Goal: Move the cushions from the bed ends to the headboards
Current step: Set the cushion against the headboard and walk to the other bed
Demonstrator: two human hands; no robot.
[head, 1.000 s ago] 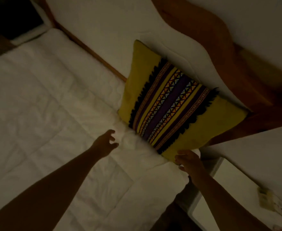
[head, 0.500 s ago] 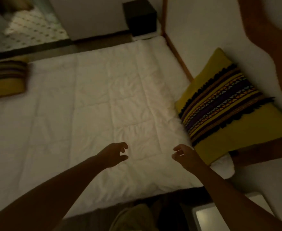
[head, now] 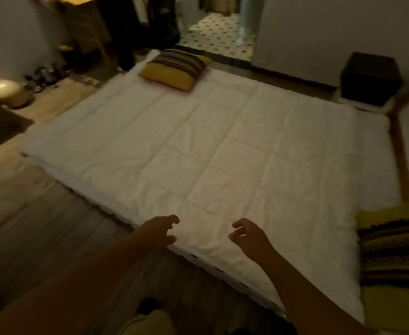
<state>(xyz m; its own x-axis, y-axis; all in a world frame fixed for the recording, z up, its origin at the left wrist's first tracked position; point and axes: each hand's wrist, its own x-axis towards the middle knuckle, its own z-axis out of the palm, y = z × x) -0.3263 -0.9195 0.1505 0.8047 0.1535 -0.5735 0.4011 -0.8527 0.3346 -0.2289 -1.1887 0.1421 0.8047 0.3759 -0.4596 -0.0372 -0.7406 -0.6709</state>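
Hovering empty hands, left (head: 158, 232) and right (head: 249, 235), fingers curled.

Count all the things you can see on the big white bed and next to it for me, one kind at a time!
Yellow striped cushions: 2, far cushion and near cushion
White quilts: 1
Dark boxes: 1
Round lamps: 1
Empty hands: 2, left hand and right hand
Total: 7
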